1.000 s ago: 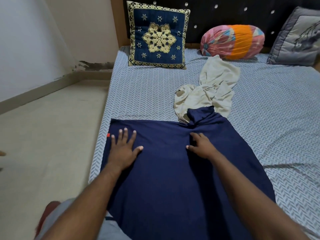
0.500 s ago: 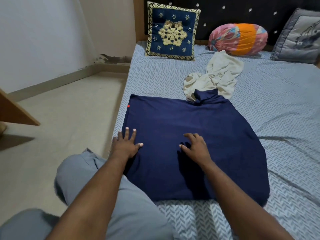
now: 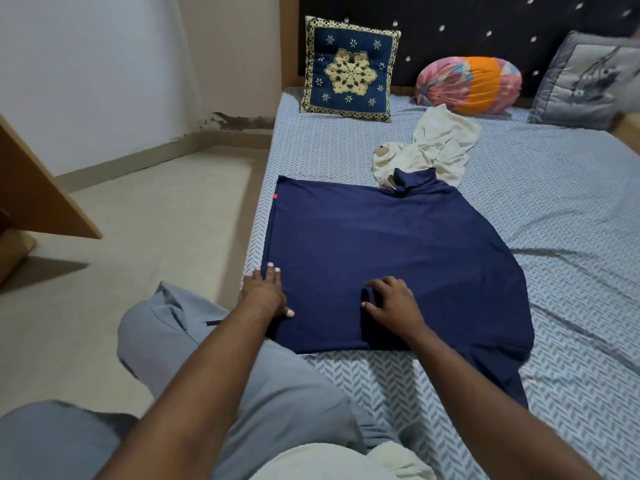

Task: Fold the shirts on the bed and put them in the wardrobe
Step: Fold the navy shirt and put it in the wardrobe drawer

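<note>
On the bed [image 3: 554, 202], by its near edge, flattening a soft, limp navy shirt [image 3: 398, 254], left hand [image 3: 265, 292] spread open along the side hem, right hand [image 3: 394, 303] bent-fingered on the cloth, pinching or not unclear, probably best lifting by the hem corners.

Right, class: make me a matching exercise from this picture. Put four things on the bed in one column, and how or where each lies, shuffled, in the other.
Things
1. navy shirt
2. cream shirt
3. blue embroidered cushion
4. pink and orange bolster

States
A. crumpled in a heap
B. propped upright against the headboard
C. spread flat on the sheet
D. lying lengthwise along the headboard

Pairs: 1-C, 2-A, 3-B, 4-D
</note>
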